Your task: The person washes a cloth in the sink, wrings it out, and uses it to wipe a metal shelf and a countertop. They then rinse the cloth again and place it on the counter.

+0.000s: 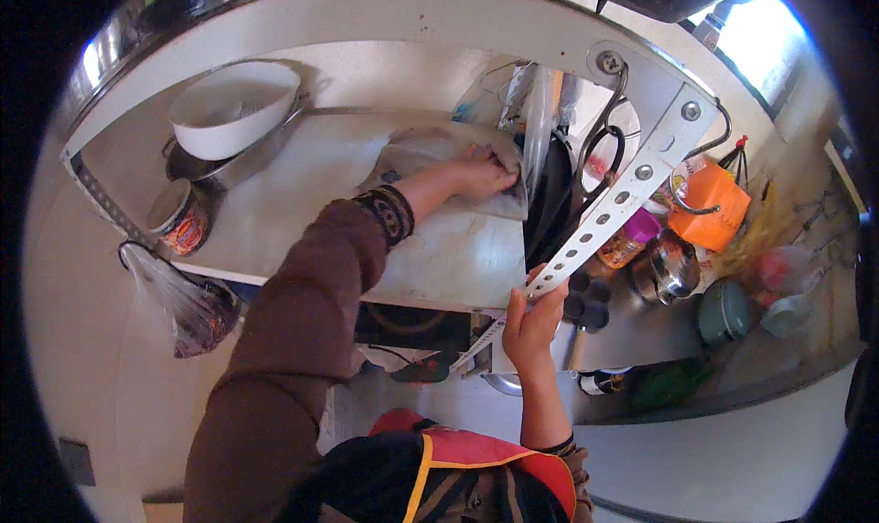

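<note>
My left hand reaches across the white shelf board, its fingers curled into a crumpled greyish cloth. Whether that limp sheet is fabric or plastic is hard to make out. It lies spread near the board's right end. My right hand is closed around the lower part of a white perforated metal post of the rack. Just beyond my left hand, a clear plastic bag and dark items stand beside the post.
A white basin sits in a metal pan on the left, near a printed tub. A plastic bag hangs off the left corner. Metal hooks hang from the post. Pots and an orange bag crowd the right counter.
</note>
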Motion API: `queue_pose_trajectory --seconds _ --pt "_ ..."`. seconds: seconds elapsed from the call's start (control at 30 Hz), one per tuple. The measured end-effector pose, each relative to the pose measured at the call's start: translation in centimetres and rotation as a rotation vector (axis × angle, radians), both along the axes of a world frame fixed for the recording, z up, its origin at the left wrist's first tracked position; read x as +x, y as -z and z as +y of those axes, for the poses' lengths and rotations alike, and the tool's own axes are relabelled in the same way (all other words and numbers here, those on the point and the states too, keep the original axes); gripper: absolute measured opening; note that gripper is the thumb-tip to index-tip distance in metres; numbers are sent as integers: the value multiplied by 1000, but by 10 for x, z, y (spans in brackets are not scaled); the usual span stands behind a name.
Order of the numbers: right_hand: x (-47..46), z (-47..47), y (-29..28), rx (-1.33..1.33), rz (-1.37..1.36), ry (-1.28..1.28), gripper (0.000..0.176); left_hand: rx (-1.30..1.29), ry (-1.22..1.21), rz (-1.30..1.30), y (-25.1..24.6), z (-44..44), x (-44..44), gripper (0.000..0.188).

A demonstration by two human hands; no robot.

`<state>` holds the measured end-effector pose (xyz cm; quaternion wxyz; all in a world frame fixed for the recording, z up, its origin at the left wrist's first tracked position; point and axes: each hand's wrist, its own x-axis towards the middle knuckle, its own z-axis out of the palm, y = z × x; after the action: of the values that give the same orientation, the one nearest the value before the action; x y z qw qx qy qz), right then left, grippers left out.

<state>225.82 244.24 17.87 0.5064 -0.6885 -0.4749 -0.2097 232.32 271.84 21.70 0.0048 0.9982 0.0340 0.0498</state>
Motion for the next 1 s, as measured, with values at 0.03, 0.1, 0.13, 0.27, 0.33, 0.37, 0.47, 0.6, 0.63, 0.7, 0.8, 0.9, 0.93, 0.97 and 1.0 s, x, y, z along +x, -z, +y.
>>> queue_pose_trajectory --seconds 0.03,0.1,0.13,0.27,0.33,0.37,0.47,0.6,0.63,0.7,0.8,0.9,0.93,0.97,1.0 --pt "0 0 0 5 -45 7 58 51 57 100 -2 -10 -11 41" --pt "1 0 1 -31 -48 47 60 108 230 135 -5 -33 -43 36" --pt "2 0 2 -36 -52 63 61 110 347 72 -5 -45 -67 33" --pt "5 -1 5 -51 89 -5 67 -261 380 -55 -4 -91 -146 42" --pt "6 -1 7 -38 41 15 69 -137 429 31 -6 -97 -176 45" --pt "6 0 7 -25 19 18 65 -82 426 116 -7 -97 -187 48" --pt "5 0 9 -13 -59 50 57 24 427 75 -6 -88 -194 52" --pt "6 1 12 22 28 15 56 80 134 98 -4 -51 -152 50" --pt "7 1 12 3 34 9 56 -24 79 -16 -5 -38 -136 46" --pt "8 1 13 18 15 -11 55 -4 -67 -52 -6 -9 -105 40" --pt "10 0 14 35 71 -52 54 204 -261 124 -14 50 -77 43" --pt "8 -1 15 -63 48 18 56 190 -504 172 -9 106 -82 49" --pt "7 -1 15 -85 85 19 57 157 -603 176 -6 128 -92 51" --pt "6 -2 15 -108 122 16 58 151 -684 54 -2 148 -104 51" --pt "6 -2 15 -9 223 -126 59 148 -762 -70 5 163 -115 51"
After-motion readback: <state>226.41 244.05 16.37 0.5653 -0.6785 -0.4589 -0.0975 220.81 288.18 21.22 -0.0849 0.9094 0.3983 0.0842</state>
